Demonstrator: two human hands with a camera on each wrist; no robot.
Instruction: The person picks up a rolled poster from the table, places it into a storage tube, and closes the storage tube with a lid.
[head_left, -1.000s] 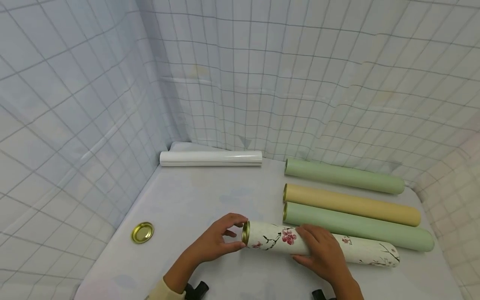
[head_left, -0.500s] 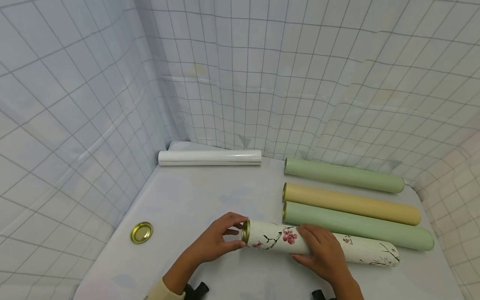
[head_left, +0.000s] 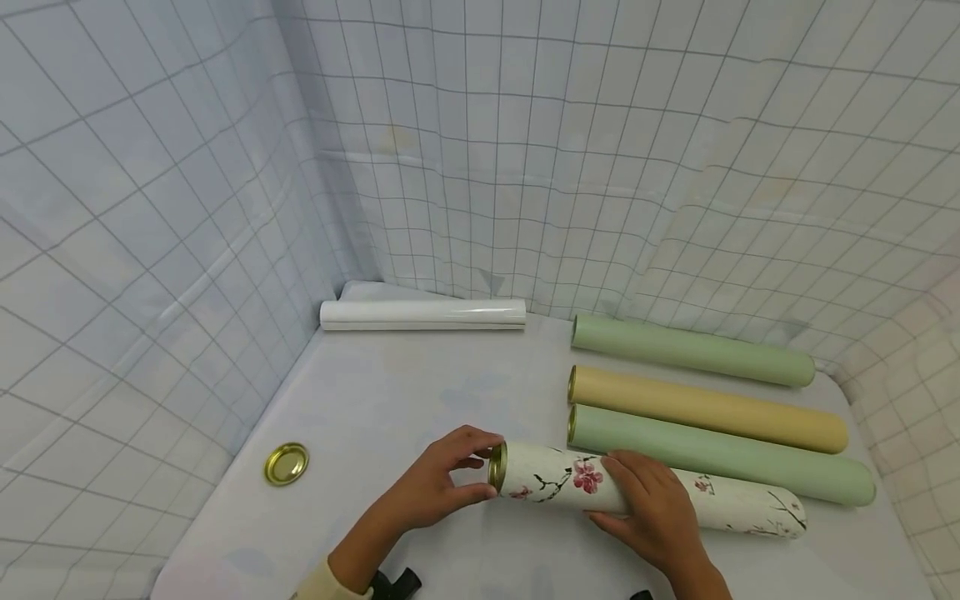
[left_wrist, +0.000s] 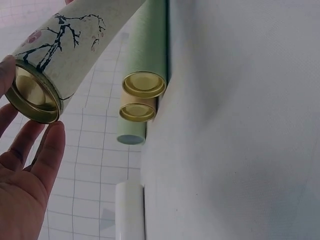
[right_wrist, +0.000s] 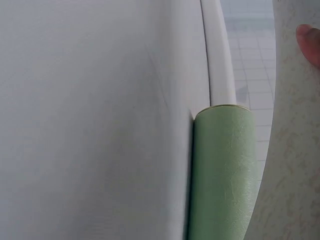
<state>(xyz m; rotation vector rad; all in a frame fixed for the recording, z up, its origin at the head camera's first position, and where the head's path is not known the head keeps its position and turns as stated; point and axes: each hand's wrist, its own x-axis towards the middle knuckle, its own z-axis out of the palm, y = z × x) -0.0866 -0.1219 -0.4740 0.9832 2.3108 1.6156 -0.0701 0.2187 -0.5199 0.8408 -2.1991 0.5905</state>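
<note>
A white paper tube (head_left: pixel 543 477) printed with pink blossoms and dark branches lies across the front of the table, slightly slanted. Around its middle, my right hand (head_left: pixel 654 512) grips with the thumb on the near side and fingers over the top. My left hand (head_left: pixel 438 482) pinches the gold metal lid (left_wrist: pixel 34 94) at the tube's left end, thumb and fingertips at its rim. That lid sits in the tube's mouth in the left wrist view. A second gold lid (head_left: pixel 287 463) lies loose on the table, left of my left hand.
Behind the blossom tube lie a green tube (head_left: pixel 712 454), a yellow tube (head_left: pixel 705 408) and another green tube (head_left: pixel 690 352). At the back left is a glossy white roll (head_left: pixel 420 315). Grid-patterned cloth walls (head_left: pixel 510 167) enclose the table (head_left: pixel 390 383).
</note>
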